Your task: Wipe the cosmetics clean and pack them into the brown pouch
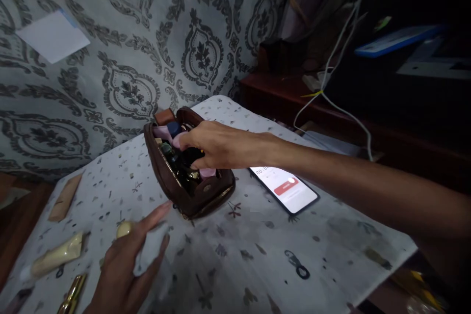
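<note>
Tbl w/ white printed cloth (257, 260), far edge up near grey damask wall covering (202, 56). Clock dial centred on brown zip toiletry bag (206, 196): bag sits on cloth, zip open, small items packed inside, incl. dark-blue cap (174, 129). White sheet (55, 39) on wall covering at 10–11. Dark-red wood furniture (257, 92) at 1–2, white cables (340, 44) hanging over it at 2. Phone (294, 201) flat at 3–4, screen lit, red button showing; far end hidden under R forearm. Room dim past the cables.

Edges: tbl corner at approx 4, side edge slopes down at 8–9. Cloth runs from bag's near end out to the 4 corner. Tan tube (65, 197) near side edge at 8–9; cream tube (61, 253) at 8, gold-coloured tube (73, 292) at 7–8. Round yellowish item (125, 228) at 7–8, just beside L hand.

R hand (213, 144): forearm in from 3, fingers down in bag, thumb + forefinger moderately apart over dark contents; can't tell if anything's gripped. L hand (123, 260) at 7: thumb + forefinger spread, forefinger tip near bag's bottom corner. Pale item (147, 250) betw. them, blurred; can't tell if pinched.
</note>
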`<action>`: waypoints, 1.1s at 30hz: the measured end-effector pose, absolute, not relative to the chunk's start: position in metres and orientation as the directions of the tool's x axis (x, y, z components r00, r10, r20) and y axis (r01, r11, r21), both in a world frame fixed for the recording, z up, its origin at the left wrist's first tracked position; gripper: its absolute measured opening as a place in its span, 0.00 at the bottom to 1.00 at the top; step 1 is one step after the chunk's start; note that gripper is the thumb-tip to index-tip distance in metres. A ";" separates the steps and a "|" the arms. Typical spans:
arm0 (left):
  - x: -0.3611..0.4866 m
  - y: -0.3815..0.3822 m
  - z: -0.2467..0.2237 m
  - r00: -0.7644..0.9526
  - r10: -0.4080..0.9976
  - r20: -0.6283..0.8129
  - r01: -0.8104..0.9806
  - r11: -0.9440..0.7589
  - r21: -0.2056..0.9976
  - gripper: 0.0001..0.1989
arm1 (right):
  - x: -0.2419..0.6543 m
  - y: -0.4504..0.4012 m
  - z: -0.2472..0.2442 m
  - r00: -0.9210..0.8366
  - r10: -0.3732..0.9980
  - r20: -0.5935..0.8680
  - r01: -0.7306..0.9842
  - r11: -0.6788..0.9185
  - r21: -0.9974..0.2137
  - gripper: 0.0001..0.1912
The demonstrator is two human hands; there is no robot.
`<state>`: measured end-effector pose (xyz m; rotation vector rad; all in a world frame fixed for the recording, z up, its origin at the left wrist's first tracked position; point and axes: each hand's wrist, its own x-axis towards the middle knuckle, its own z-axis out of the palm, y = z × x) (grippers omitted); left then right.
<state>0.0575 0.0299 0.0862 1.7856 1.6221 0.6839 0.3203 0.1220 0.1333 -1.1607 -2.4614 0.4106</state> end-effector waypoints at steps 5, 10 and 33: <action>0.067 0.063 0.081 0.546 0.798 0.253 0.694 -0.601 0.397 0.26 | 0.318 0.126 0.129 -0.623 0.749 0.225 0.635 0.652 -0.414 0.10; 0.060 0.076 0.068 0.686 0.627 0.369 0.623 -0.768 0.148 0.30 | 0.311 0.130 0.125 -0.710 0.685 0.166 0.602 0.712 -0.362 0.07; 0.057 0.077 0.073 0.747 0.529 0.402 0.612 -0.784 -0.104 0.35 | 0.305 0.129 0.132 -0.696 0.718 0.028 0.690 0.679 -0.253 0.04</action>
